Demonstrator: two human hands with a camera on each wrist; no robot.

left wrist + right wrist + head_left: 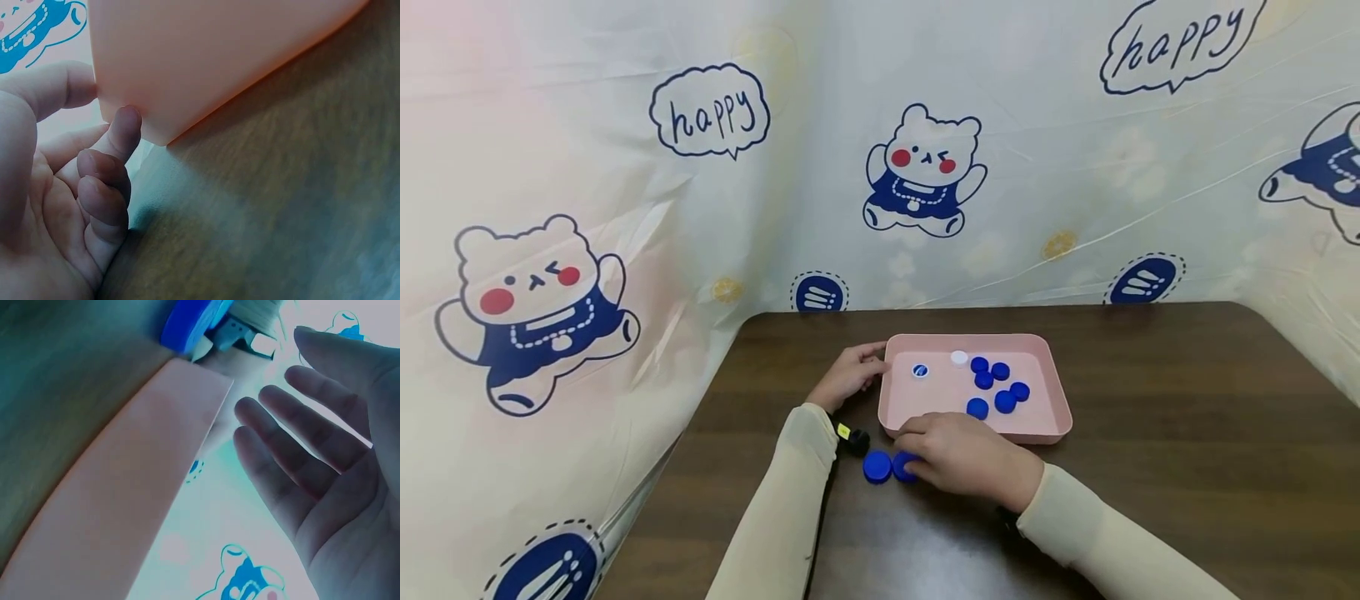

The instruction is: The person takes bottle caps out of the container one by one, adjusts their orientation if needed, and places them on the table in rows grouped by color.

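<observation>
A pale cloth (820, 208) printed with bears and "happy" bubbles is noted behind a dark wood-grained surface (1165, 467). On the surface a pink tray (936, 400) is placed, its long axis laid left to right across the head view and its short sides pointed away from the wearer. The right hand (962, 454) is held over the tray's near edge; its fingers are seen in the right wrist view loosely extended and spread, with nothing grasped. The left hand (847, 379) is placed at the tray's left side, where the wall near the far corner is pinched between thumb and fingers. A dark device (858, 443) with a yellow label is worn at the left wrist. Two round blue caps, a left cap (877, 467) and a right cap (903, 465), are laid flat outside the tray, just before its near left corner, in a left-to-right row; the latter is partly covered by the right thumb. Inside, six blue caps (983, 380) are scattered toward the right half, with a white disc (958, 358) near the far wall and a blue-marked white disc (921, 371) farther left.
</observation>
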